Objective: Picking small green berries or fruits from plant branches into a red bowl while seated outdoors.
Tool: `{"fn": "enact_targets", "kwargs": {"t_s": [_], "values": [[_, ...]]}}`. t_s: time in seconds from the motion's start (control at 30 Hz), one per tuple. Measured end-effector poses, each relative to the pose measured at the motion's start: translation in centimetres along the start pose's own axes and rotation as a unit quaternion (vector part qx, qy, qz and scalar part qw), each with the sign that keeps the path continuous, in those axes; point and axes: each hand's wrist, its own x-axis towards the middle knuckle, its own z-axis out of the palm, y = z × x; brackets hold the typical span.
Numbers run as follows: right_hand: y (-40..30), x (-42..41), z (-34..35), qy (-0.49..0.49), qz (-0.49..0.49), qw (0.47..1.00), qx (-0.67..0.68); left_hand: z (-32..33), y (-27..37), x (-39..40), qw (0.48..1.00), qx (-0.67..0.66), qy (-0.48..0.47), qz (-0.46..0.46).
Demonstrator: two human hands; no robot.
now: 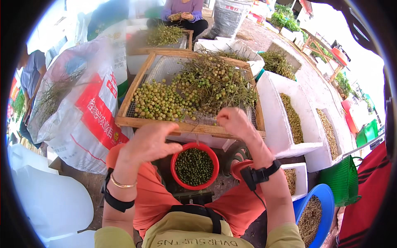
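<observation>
A wood-framed wire mesh screen [192, 127] lies before me. Loose yellow-green round fruits [161, 100] cover its left part, and a heap of fruit-bearing twigs [217, 83] fills the right. My left hand [152, 141] hovers by the near edge of the frame, thumb and fingers apart, holding nothing. My right hand [232, 121] is at the screen's near right, its fingers curled beside the twigs; whether something small is between them cannot be seen. Below the frame, between my legs, stands a red bowl [216, 167] of small dark green fruits [194, 166].
White foam boxes [273, 124] with fruits line the right, near a blue basin [328, 201] and a green basket [339, 183]. A large woven sack [90, 130] stands left. Beyond the screen sits a person [186, 12] at another screen; another person [32, 77] is far left.
</observation>
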Motion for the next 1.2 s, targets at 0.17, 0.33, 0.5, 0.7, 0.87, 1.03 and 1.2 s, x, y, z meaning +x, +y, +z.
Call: {"fn": "enact_targets", "kwargs": {"t_s": [0.17, 0.33, 0.5, 0.7, 0.87, 1.03, 1.2], "values": [[-1.0, 11.2, 0.2, 0.054, 0.159, 0.984, 0.061, -5.2, -2.3, 1.6, 0.982, -0.044, 0.157, -0.098], [-0.4, 17.7, 3.6, 0.120, 0.328, 0.872, 0.343, -5.6, -4.7, 3.8, 0.984, -0.045, 0.144, -0.093], [0.0, 18.6, 3.9, 0.124, 0.274, 0.885, 0.356, -4.9, -7.5, 8.0, 0.979, -0.054, 0.174, -0.088], [-4.2, 15.3, 2.0, 0.131, 0.096, 0.932, 0.325, -1.6, -7.2, 12.8, 0.963, -0.039, 0.265, -0.019], [-4.9, 12.1, 0.3, 0.091, 0.073, 0.919, 0.377, 1.3, -4.5, 14.8, 0.956, -0.205, 0.209, -0.014], [-2.8, 10.4, 0.9, 0.107, 0.079, 0.885, 0.446, 3.4, -5.1, 15.4, 0.887, -0.435, 0.139, -0.066], [1.1, 9.1, 2.3, 0.082, 0.000, 0.953, 0.292, 3.7, -5.1, 15.7, 0.842, -0.512, 0.083, -0.151]]}}
